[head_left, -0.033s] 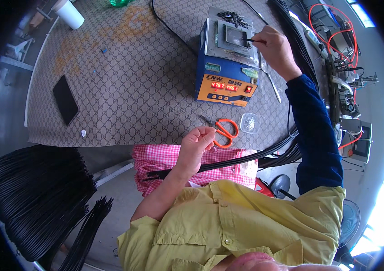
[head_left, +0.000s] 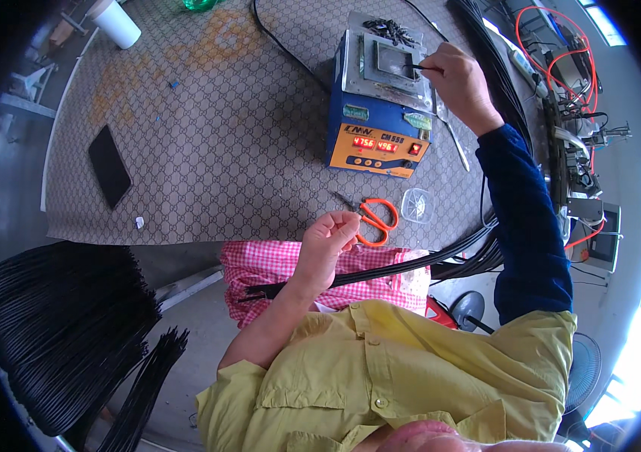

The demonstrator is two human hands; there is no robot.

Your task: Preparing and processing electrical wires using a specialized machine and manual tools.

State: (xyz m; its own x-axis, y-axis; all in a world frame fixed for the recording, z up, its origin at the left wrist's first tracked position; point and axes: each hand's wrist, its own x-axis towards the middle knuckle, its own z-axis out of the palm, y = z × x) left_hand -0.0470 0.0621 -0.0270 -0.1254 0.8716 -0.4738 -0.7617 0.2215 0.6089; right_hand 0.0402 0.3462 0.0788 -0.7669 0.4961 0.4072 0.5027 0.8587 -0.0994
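Note:
My right hand (head_left: 457,81) pinches a black cable (head_left: 415,67) just behind its end. The cable's tip reaches over the square metal well (head_left: 393,60) on top of a blue solder pot (head_left: 377,113) with an orange front panel and a lit red display. In front of my body, my left hand (head_left: 332,239) is closed in a pinch; whatever lies between its fingertips is too small to make out. Right beside those fingertips are scissors with orange handles (head_left: 385,213), blades pointing up and left. A small clear plastic dish (head_left: 417,206) sits to their right.
Dark scraps (head_left: 389,30) lie at the pot's back edge. A flat metal strip (head_left: 453,137) rests right of it. Black cable bundles (head_left: 497,56) run along the right; more (head_left: 64,324) hang at left. A phone (head_left: 110,167) and white cup (head_left: 115,24) are on the patterned table (head_left: 215,151).
A digit on the pot's red display differs. Both hands and the cable look unmoved.

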